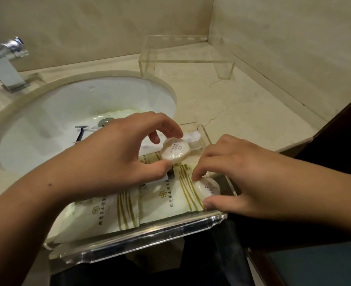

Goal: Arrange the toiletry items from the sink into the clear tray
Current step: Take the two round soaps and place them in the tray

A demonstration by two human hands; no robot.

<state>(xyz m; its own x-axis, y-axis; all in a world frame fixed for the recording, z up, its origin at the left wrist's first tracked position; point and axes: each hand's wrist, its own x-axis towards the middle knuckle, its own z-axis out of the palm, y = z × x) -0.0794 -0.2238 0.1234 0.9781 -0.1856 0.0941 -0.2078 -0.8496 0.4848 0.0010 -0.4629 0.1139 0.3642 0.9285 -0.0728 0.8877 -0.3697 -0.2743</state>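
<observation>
The clear tray [141, 242] sits at the counter's front edge with several white sachets with green stripes [166, 201] lying flat inside. My left hand [117, 153] holds a round wrapped soap [175, 151] between thumb and fingers just above the tray's far part. My right hand [238, 174] pinches a second round wrapped soap [206, 189] resting on the sachets at the tray's right side. A dark-handled razor [80, 133] lies in the white sink [46, 124] near the drain.
A clear acrylic stand [187, 56] stands in the back corner on the beige counter [242, 112]. A chrome tap [5, 62] rises at the far left. The walls close the back and right; dark furniture lies beyond the counter's right edge.
</observation>
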